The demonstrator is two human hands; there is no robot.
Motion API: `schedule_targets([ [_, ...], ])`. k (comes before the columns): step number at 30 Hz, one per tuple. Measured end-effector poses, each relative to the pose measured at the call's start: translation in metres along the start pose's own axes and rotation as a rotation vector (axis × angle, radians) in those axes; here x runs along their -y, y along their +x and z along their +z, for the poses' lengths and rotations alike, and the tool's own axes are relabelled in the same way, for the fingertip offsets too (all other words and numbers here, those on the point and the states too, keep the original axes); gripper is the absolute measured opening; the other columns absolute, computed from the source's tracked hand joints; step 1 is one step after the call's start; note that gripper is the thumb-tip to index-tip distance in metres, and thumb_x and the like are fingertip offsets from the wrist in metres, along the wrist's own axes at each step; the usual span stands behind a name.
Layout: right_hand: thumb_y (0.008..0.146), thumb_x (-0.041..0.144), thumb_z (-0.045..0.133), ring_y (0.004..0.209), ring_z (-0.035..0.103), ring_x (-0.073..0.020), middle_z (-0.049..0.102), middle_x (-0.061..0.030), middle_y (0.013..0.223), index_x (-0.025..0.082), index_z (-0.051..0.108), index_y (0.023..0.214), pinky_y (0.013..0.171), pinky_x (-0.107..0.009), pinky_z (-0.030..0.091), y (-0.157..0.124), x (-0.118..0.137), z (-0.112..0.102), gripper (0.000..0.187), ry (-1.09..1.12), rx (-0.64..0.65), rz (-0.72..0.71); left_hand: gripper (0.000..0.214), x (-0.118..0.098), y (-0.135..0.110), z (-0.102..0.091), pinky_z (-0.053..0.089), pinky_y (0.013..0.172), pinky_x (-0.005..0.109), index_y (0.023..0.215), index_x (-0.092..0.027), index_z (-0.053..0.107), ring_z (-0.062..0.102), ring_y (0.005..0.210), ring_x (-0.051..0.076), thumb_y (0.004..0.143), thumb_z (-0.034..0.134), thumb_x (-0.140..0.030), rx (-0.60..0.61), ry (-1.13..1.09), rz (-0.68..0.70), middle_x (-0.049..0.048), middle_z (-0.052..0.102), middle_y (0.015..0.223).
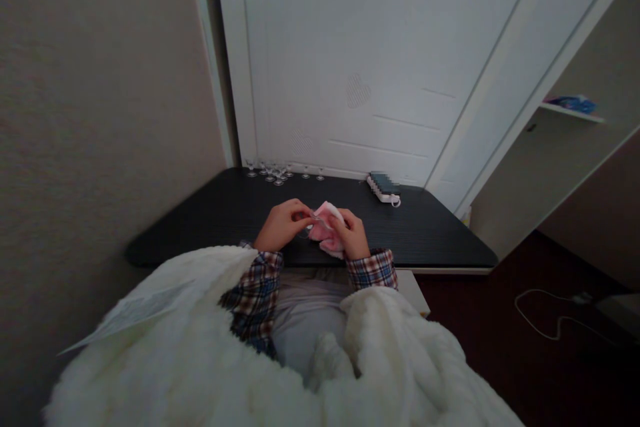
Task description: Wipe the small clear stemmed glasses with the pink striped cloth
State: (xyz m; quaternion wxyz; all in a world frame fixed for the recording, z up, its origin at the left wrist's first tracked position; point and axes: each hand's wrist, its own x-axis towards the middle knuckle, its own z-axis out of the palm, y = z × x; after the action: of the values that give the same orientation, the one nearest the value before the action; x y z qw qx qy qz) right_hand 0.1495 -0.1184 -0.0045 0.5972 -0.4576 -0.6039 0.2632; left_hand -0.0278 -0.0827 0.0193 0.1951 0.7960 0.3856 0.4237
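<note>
Above the near edge of the black table my two hands are close together. My right hand [353, 235] is closed on a pink and white cloth [327, 233], which hangs in folds below the fingers. My left hand [284, 223] is closed in a pinch at the cloth's left side. A small clear glass [303, 233] shows partly under its fingertips, against the cloth; the rest of it is hidden by fingers and cloth. Several small stemmed glasses [279, 177] stand at the back left of the table.
The black table [200, 220] backs onto a white panelled door [350, 47]. A dark phone [384, 183] lies on a white object with a loop at the back right. A white cable [545, 333] runs over the dark red floor. A wall [100, 80] rises at the left.
</note>
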Motion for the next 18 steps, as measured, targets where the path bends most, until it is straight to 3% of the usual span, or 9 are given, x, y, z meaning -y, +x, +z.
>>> schedule_targets([
  [18, 0.078, 0.030, 0.058, 0.083, 0.059, -0.0171, 0.068, -0.0035, 0.087, 0.017, 0.070, 0.087, 0.077, -0.028, 0.045, -0.0006, -0.0005, 0.0000, 0.020, -0.001, 0.007, 0.039, 0.020, -0.0004, 0.0002, 0.0008, 0.040, 0.058, 0.023, 0.076, -0.017, 0.072, 0.054, 0.064, 0.012, 0.075, 0.067, -0.036, 0.001, 0.012, 0.000, 0.0023, 0.061, 0.076],
])
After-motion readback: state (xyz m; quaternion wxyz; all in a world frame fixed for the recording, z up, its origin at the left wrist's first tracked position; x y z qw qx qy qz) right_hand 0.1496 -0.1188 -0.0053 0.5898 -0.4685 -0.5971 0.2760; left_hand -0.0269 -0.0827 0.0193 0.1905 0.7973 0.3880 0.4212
